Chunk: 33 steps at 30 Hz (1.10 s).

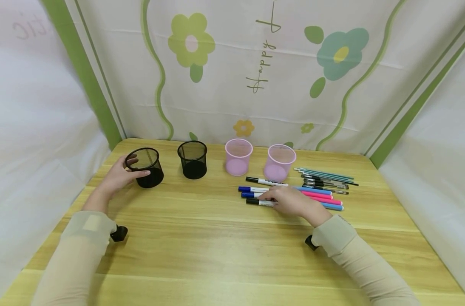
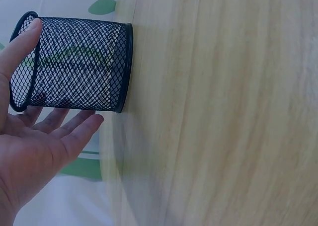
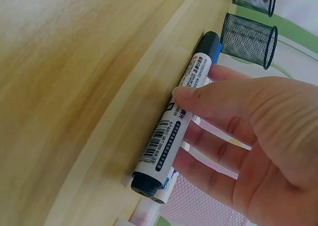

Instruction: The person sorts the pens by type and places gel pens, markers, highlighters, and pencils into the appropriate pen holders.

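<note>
My left hand [image 1: 119,175] grips the leftmost black mesh pen cup [image 1: 150,176], thumb across its near side at the rim and fingers round the far side. The cup stands upright on the table; the left wrist view shows the thumb [image 2: 22,44] at its rim. Over the row of markers, my right hand [image 1: 291,200] pinches a black-capped whiteboard marker [image 3: 171,119] between thumb and fingers. This marker lies nearest the table's front, and the hand partly hides it. Beside it lie two blue-capped markers [image 1: 245,189] and another black-capped marker [image 1: 255,180].
A second black mesh cup [image 1: 194,168] and two pink mesh cups [image 1: 237,165] stand along the back edge. To the right lie pink and blue pens [image 1: 333,202], with several thin brushes [image 1: 326,182] behind them. A printed curtain [image 1: 225,102] hangs behind the wooden table [image 1: 202,255].
</note>
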### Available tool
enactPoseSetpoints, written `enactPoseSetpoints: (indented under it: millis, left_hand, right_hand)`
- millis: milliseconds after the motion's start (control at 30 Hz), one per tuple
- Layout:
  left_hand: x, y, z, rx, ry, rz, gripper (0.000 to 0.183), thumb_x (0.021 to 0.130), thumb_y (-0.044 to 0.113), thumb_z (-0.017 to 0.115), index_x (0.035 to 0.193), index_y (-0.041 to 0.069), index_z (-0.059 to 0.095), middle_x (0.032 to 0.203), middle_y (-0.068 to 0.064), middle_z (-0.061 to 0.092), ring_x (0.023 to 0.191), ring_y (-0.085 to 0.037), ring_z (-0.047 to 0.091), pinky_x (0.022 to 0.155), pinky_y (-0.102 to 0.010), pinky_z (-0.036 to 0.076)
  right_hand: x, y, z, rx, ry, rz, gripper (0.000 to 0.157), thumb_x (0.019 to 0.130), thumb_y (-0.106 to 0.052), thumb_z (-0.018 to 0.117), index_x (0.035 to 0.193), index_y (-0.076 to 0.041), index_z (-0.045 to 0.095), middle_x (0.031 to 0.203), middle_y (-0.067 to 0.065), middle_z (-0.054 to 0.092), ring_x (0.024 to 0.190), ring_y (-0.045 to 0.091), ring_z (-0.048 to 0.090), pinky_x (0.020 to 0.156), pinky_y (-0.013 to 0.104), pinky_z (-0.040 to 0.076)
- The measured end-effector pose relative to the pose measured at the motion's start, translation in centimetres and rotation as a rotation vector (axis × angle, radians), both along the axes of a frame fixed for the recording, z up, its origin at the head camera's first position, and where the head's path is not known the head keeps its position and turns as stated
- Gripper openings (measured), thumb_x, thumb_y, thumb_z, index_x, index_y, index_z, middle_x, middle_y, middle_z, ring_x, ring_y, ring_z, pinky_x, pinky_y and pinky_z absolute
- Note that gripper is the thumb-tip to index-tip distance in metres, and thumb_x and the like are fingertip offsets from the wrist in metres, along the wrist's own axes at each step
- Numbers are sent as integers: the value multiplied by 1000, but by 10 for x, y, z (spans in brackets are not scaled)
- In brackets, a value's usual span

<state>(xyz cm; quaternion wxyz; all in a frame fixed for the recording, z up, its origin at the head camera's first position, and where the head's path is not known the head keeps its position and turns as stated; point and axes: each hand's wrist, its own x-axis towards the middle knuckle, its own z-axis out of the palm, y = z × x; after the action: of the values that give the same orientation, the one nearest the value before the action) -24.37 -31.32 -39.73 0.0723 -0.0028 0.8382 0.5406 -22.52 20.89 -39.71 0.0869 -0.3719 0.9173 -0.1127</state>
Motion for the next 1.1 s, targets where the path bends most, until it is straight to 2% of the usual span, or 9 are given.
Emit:
enactPoseSetpoints:
  millis: [267,567,767,900,1100]
  left_hand:
    - [0,0,-1,34,2,0,100,98,25,73,164,4,2,166,-27,13,141,-46,30,111,-62,37]
    - [-1,0,-4,63,-6,8,98,98,22,72,164,3,3,166,-25,14,141,-45,30,112,-60,37]
    - [0,0,-4,63,-17,10,98,98,25,73,163,2,3,166,-25,15,140,-45,34,111,-58,38]
    - [1,0,-4,77,-14,12,100,97,27,75,164,3,4,166,-24,16,138,-45,36,111,-58,38]
    - [2,-1,-2,71,-4,11,101,96,30,76,164,4,5,165,-24,18,137,-44,37,110,-58,39]
  right_hand:
    - [0,0,3,-10,-34,-4,49,90,9,66,133,-12,71,130,9,68,119,28,63,95,48,55]
    - [-3,-1,5,-71,-77,-16,47,90,9,65,133,-9,70,134,10,66,123,28,62,99,47,53]
    - [-5,-5,6,-105,-38,32,44,91,10,65,131,-7,70,127,10,69,106,23,66,89,42,57]
    - [-7,-8,7,-118,-34,48,44,91,10,66,132,-6,70,125,9,70,95,19,64,82,37,56]
    - [-10,-15,11,-123,-56,31,49,90,9,65,135,-9,68,127,9,69,94,18,64,81,35,56]
